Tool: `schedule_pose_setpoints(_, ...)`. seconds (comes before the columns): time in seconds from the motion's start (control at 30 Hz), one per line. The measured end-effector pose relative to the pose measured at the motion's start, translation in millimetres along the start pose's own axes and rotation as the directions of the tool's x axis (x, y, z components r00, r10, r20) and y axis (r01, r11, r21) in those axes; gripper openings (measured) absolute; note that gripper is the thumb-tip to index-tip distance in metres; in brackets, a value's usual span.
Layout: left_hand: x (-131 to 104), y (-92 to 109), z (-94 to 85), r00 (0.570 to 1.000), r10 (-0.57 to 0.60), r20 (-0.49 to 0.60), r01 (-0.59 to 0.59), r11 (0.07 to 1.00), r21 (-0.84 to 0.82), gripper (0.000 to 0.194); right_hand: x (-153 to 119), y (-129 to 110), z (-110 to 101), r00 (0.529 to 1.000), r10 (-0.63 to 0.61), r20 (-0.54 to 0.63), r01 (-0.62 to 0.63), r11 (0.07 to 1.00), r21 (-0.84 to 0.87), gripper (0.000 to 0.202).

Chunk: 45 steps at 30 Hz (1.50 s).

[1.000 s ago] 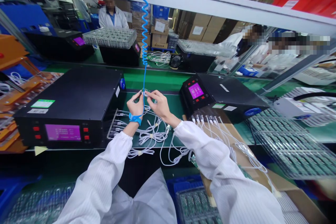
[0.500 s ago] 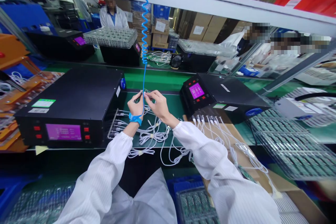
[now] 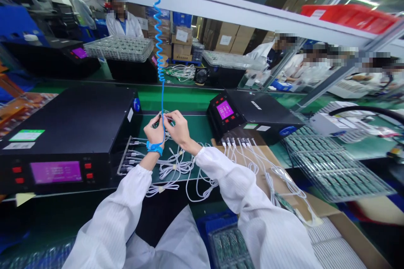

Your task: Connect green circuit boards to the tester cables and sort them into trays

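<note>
My left hand point(image 3: 155, 130), with a blue wrist strap point(image 3: 154, 147) on its wrist, is closed on a small green circuit board point(image 3: 164, 112), mostly covered by fingers. Close against it, my right hand point(image 3: 178, 128) has thumb and fingers pinched together at the board; what sits between them is too small to make out. A blue coiled cord point(image 3: 159, 38) hangs down in front of my hands to the strap. Below my hands, bundled white cables point(image 3: 175, 167) lie on the green bench mat point(image 3: 202, 128).
Black test boxes with purple screens stand left point(image 3: 72, 122) and right point(image 3: 259, 111). White cables plug into both. At right are clear trays of circuit boards point(image 3: 328, 164) and a cardboard box point(image 3: 353, 229) of white items. Co-workers sit across the bench.
The camera view has turned to the right, so the scene shifts left. My hands stay together at the circuit board, with slight finger movement.
</note>
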<state>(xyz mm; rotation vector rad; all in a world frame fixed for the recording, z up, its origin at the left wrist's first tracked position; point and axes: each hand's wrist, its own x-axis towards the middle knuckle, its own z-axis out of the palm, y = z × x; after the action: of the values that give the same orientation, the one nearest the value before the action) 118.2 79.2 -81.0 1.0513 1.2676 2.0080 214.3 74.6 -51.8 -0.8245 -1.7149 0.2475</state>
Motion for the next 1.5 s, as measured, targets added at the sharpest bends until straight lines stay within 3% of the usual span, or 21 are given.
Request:
schedule_pose_setpoints(0.17, 2, -2, 1.9, 0.999, 0.043, -0.010, -0.043, 0.999, 0.009, 0.032, 0, -1, 0, 1.000, 0.016, 0.020, -0.015, 0.999, -0.036, 0.016)
schedule_pose_setpoints(0.37, -3, 13, 4.4, 0.997, 0.078, 0.018, -0.079, 0.993, 0.091, 0.028, -2, 3, 5, 0.998, 0.000, -0.056, 0.002, 1.000, 0.024, 0.015)
schedule_pose_setpoints(0.53, -2, 18, 6.4, 0.997, 0.071, 0.017, -0.072, 0.992, 0.103, 0.026, -2, 2, 6, 0.998, 0.037, -0.047, -0.037, 0.999, -0.002, 0.016)
schedule_pose_setpoints(1.0, 3, -1, 2.2, 0.978, 0.205, 0.036, -0.208, 0.960, 0.190, 0.032, 2, -2, 6, 0.992, 0.112, 0.052, -0.105, 0.987, -0.119, 0.015)
schedule_pose_setpoints(1.1, 5, -2, 0.1, 0.981, 0.188, 0.044, -0.193, 0.954, 0.230, 0.032, 4, -2, 3, 0.987, 0.130, 0.098, -0.114, 0.981, -0.155, 0.015)
schedule_pose_setpoints(1.27, 10, 5, -5.1, 0.980, 0.190, 0.053, -0.197, 0.944, 0.263, 0.038, 8, -3, -8, 0.978, 0.085, 0.190, -0.040, 0.973, -0.226, 0.017)
schedule_pose_setpoints(1.4, 9, 19, -4.8, 0.978, 0.204, 0.052, -0.210, 0.933, 0.291, 0.022, 8, -2, -13, 0.969, -0.006, 0.247, 0.068, 0.968, -0.242, 0.020)
schedule_pose_setpoints(1.5, 6, 26, -2.6, 0.978, 0.203, 0.051, -0.209, 0.932, 0.297, 0.020, 7, 0, -13, 0.974, -0.030, 0.226, 0.091, 0.960, -0.263, 0.022)
